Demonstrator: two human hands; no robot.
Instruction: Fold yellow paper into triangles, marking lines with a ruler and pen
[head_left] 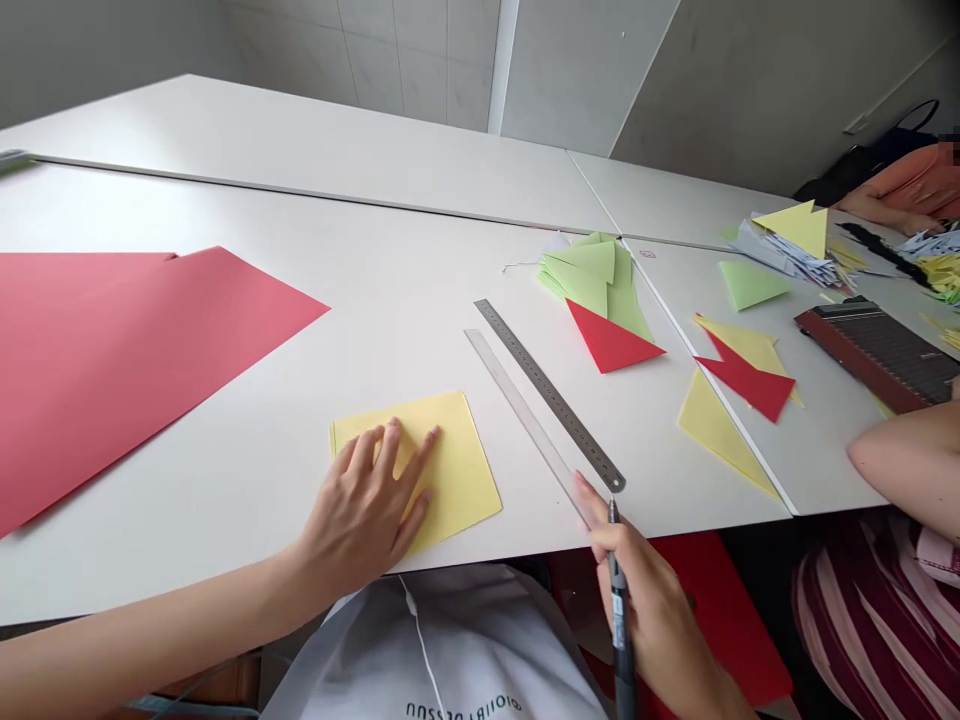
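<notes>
You're spreading your left hand (367, 512) open across the yellow paper (466, 470), your right hand (651, 592) is gripping a pen (619, 612), a fingertip touching the clear ruler (525, 422).

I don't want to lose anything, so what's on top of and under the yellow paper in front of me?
Your left hand lies on top of the yellow paper. The paper rests on the white table; anything beneath it, or under your palm, is covered.

The white worktop (397, 300) carries a yellow sheet (463, 465); around it, large red paper (150, 350) at ten o'clock, a clear ruler (517, 411) and steel ruler (547, 392) at two, green papers (589, 270) between one and two, a yellow triangle (716, 428) at three
</notes>
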